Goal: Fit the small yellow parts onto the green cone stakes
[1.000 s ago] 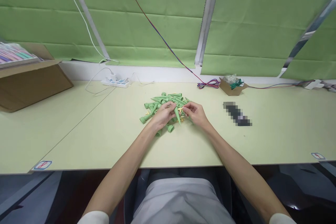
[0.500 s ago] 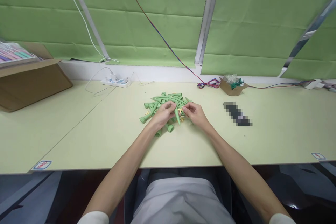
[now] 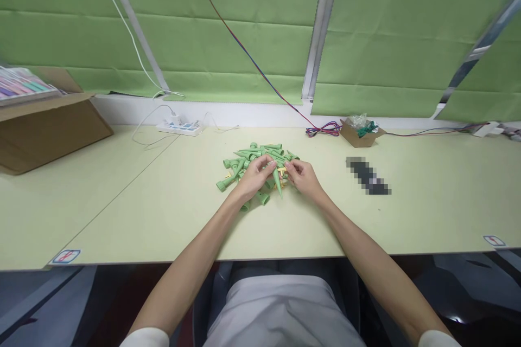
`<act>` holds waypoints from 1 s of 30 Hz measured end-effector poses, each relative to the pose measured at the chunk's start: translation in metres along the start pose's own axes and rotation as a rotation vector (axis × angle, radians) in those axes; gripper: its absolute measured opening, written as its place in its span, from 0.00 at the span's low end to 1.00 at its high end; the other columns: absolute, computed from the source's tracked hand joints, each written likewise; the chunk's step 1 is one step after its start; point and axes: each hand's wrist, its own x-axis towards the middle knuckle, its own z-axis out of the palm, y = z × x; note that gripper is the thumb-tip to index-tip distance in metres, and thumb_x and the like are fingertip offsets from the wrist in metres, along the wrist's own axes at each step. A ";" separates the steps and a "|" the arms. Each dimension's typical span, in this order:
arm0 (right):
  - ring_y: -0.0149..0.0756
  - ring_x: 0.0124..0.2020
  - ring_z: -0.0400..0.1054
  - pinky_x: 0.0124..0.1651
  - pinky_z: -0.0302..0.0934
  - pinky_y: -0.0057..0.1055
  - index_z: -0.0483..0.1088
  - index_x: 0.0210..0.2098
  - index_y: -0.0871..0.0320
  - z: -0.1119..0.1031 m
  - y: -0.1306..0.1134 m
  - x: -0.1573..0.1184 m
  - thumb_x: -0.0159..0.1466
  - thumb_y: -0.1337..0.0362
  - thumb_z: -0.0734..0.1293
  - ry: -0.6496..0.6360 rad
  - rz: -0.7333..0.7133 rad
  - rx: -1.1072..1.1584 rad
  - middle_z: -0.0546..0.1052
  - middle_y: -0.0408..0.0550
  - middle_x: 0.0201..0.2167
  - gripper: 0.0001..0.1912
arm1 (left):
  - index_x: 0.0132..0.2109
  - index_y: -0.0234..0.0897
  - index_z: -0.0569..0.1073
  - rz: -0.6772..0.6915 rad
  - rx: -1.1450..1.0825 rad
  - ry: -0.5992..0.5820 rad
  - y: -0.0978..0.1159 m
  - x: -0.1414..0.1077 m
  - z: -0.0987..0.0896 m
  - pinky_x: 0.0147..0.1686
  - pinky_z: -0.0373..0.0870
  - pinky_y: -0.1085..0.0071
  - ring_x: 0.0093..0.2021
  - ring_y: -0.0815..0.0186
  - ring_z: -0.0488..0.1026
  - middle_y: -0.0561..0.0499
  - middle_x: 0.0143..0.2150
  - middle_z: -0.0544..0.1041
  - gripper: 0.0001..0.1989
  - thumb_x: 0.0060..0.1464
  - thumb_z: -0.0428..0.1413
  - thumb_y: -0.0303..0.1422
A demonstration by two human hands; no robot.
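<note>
My left hand (image 3: 257, 176) is closed on a green plastic watering spike (image 3: 277, 183), its pointed tip aimed down toward me. Just to the right, my right hand (image 3: 302, 174) pinches a small yellow plastic piece (image 3: 282, 172), which looks like a little valve, against or close beside the spike. Whether the two parts are joined cannot be made out. Beneath and behind both hands lies a pile of similar green spikes (image 3: 228, 181) with wide capped ends. More small yellow pieces (image 3: 279, 185) show below my fingers, partly hidden.
On the left stands a cardboard box (image 3: 52, 130) with pastel-coloured items. A white power strip (image 3: 181, 128) lies at the back. A coiled red and blue cable (image 3: 324, 129) sits by a small open carton (image 3: 360, 134). To the right is a blurred-out dark object (image 3: 368, 176).
The spike in my left hand has shifted slightly right and toward me. The yellow piece in my right hand has turned and shows more fully.
</note>
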 end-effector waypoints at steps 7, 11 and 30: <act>0.30 0.17 0.54 0.22 0.48 0.31 0.63 0.21 0.55 0.000 0.002 0.001 0.64 0.36 0.62 0.037 0.046 -0.037 0.61 0.41 0.14 0.30 | 0.32 0.36 0.69 0.053 0.058 -0.020 0.002 -0.001 0.002 0.38 0.72 0.69 0.31 0.69 0.70 0.53 0.33 0.72 0.19 0.52 0.64 0.47; 0.31 0.17 0.57 0.22 0.52 0.31 0.65 0.24 0.55 -0.004 -0.005 0.003 0.63 0.36 0.62 -0.015 0.047 -0.005 0.65 0.41 0.16 0.29 | 0.34 0.37 0.68 0.026 -0.018 -0.038 -0.004 0.002 -0.001 0.41 0.74 0.66 0.33 0.67 0.73 0.53 0.33 0.73 0.19 0.52 0.64 0.47; 0.29 0.16 0.53 0.21 0.50 0.30 0.65 0.21 0.55 -0.009 -0.005 0.003 0.65 0.36 0.61 -0.153 0.049 -0.071 0.61 0.39 0.13 0.31 | 0.32 0.36 0.69 0.008 0.006 -0.022 0.001 0.000 0.000 0.34 0.70 0.71 0.29 0.71 0.68 0.54 0.31 0.71 0.19 0.51 0.65 0.46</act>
